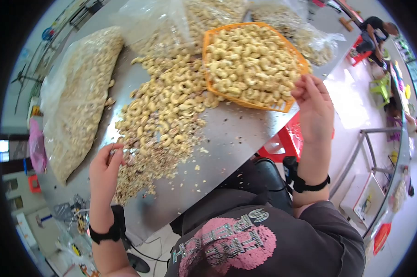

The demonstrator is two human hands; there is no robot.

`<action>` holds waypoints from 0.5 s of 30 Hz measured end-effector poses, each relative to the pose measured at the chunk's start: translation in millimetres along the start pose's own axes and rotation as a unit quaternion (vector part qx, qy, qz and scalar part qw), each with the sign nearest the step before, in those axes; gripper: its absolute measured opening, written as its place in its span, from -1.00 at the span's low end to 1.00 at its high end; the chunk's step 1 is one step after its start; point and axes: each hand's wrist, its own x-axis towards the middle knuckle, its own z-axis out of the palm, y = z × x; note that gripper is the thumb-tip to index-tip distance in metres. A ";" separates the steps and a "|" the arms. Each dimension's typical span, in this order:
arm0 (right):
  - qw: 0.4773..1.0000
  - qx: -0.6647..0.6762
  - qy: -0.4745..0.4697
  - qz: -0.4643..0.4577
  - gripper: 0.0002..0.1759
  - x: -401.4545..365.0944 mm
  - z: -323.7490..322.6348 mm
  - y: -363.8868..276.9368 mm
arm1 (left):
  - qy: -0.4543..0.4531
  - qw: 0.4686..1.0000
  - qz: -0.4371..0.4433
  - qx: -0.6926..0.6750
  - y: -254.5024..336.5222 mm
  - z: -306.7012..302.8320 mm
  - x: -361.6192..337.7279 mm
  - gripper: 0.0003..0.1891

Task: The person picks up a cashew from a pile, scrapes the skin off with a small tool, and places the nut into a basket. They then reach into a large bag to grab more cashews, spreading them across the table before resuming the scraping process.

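Head view: cashew sorting, transfer step at the orange basket [209, 40].
Left hand [108, 162] narrowed to a pinch on a small item [117, 150], kind not resolvable, at the near edge of the loose cashew pile [167, 106] on the tabletop [231, 138], beside darker husk fragments [141, 177]. Right hand [312, 104] raised at the basket's near rim, fingers curled close; contents, if any, not discernible. Basket heaped with pale kernels, touching the pile's right edge. Plastic bags [79, 92] of kernels at left and rear. Judged next: release above the heap, inside the rim, then return to the pile.
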 end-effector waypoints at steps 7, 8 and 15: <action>0.997 0.016 -0.076 0.003 -0.81 0.7 -12.8 -1.4 | 0.010 0.994 0.059 0.091 -18.9 -5.7 40.2 -0.81; 0.997 0.015 -0.078 0.008 -0.81 -0.3 -11.9 -1.9 | 0.014 0.989 0.073 0.130 -18.7 -6.3 46.1 -0.79; 0.995 0.016 -0.090 0.040 -0.84 -7.0 -7.8 4.0 | 0.040 0.960 0.146 0.238 12.7 14.4 78.0 -0.75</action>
